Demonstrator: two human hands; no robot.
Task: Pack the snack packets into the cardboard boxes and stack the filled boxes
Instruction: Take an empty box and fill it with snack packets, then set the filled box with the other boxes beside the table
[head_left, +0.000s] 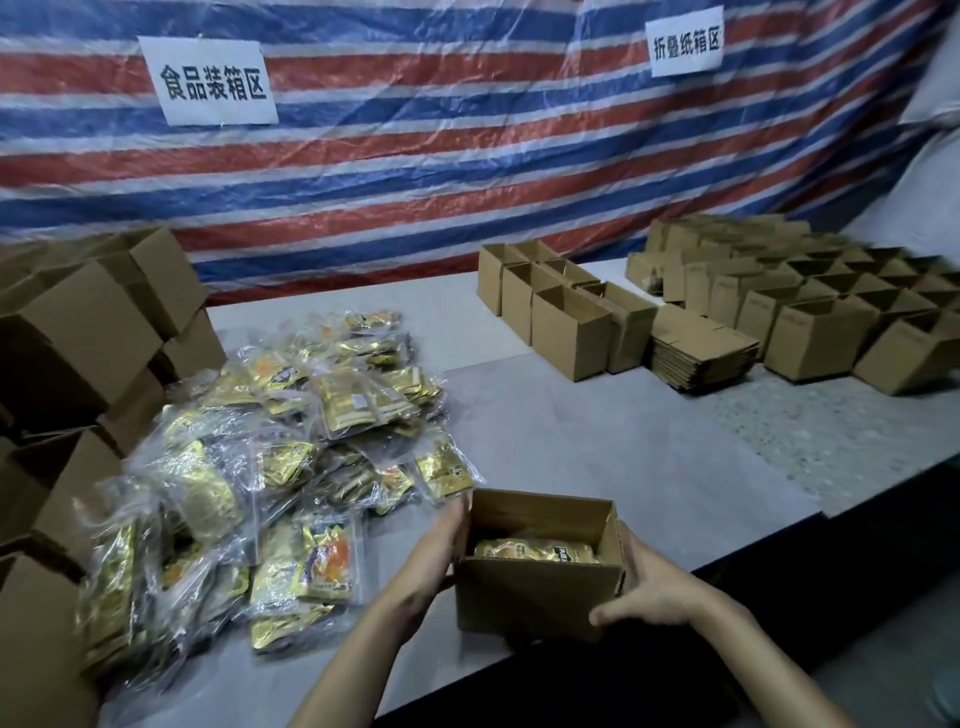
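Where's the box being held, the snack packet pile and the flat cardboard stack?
held box (524, 597), head view, front wall.
snack packet pile (291, 431), head view, heap's middle.
flat cardboard stack (701, 335), head view, top sheet.

Tabletop, front to back

An open box (535, 597) sits at the front edge of the tabletop (571, 415) with a packet (535, 552) in it. The left hand (441, 551) lies against its left wall and the right hand (649, 592) grips its right corner. The packet pile (270, 457) lies to the left, with stacked boxes (78, 332) further left. At the back right stand upright boxes (561, 317), and right of them lies a flat cardboard stack (701, 353). More boxes (831, 306) stand beyond it.
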